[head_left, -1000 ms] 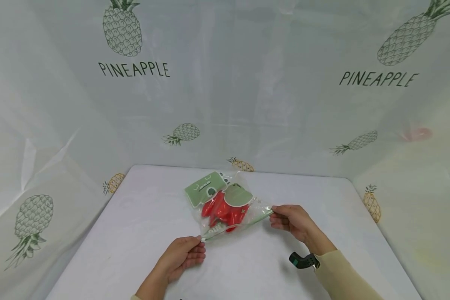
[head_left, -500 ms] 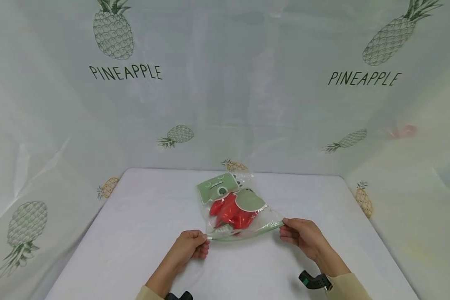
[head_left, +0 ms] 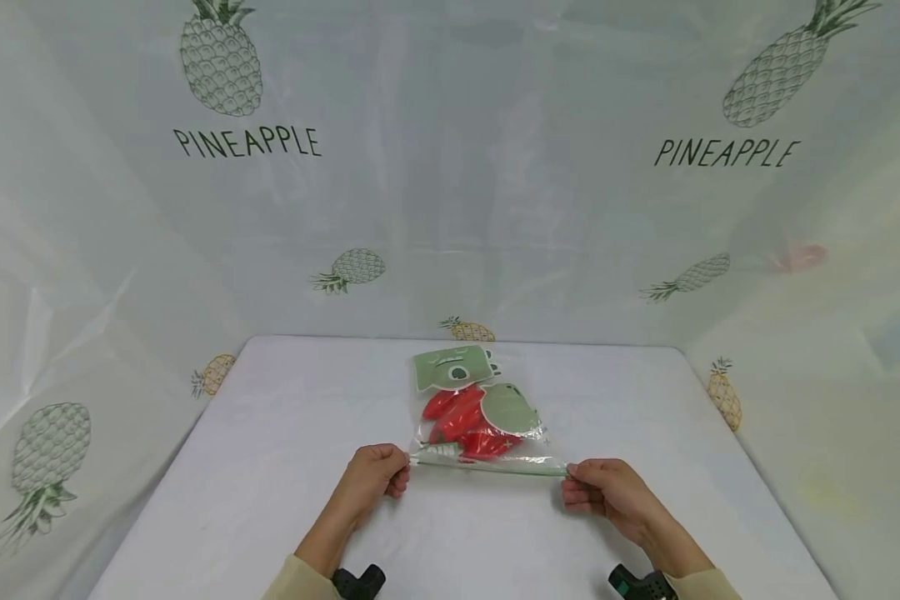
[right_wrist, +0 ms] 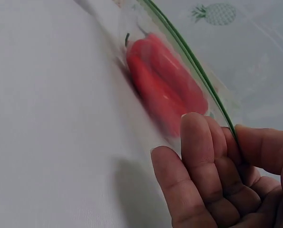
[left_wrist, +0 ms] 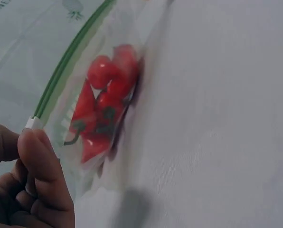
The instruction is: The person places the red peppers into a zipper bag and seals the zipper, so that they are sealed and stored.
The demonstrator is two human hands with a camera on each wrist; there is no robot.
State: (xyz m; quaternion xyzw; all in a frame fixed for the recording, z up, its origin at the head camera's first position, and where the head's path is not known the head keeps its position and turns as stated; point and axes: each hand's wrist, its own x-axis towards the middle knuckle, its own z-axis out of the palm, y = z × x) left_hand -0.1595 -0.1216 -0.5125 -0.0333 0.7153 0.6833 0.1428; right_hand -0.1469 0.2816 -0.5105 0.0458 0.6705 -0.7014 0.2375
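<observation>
Item: clear zip bag (head_left: 480, 417), green seal strip (head_left: 495, 467) along its near edge, pulled taut between the two hands and lying flat on the white table (head_left: 270, 467). Contents: several red peppers (head_left: 461, 421), plus green cartoon-face printing (head_left: 450, 369) at the far end of the bag, beyond both hands.

Left hand (head_left: 375, 475): thumb and forefinger pinched on the left end of the seal, at the small white slider tab (left_wrist: 33, 123); remaining fingers curled under. Right hand (head_left: 607, 492): thumb against curled fingers, pinching the right end of the seal strip (right_wrist: 198, 66); in the right wrist view the peppers (right_wrist: 163, 83) lay just ahead of the fingertips (right_wrist: 193, 123).

Handling, as judged: thin film, limp and slippery, light; the peppers were probably firm but bruisable and apt to slide toward whichever end dipped. The stiffer seal strip and its corners looked the soundest place to hold; gripping the film mid-panel would likely crumple it.

Surroundings: pineapple-print sheeting (head_left: 247, 142) hung behind and to both sides of the table, well beyond the hands.
</observation>
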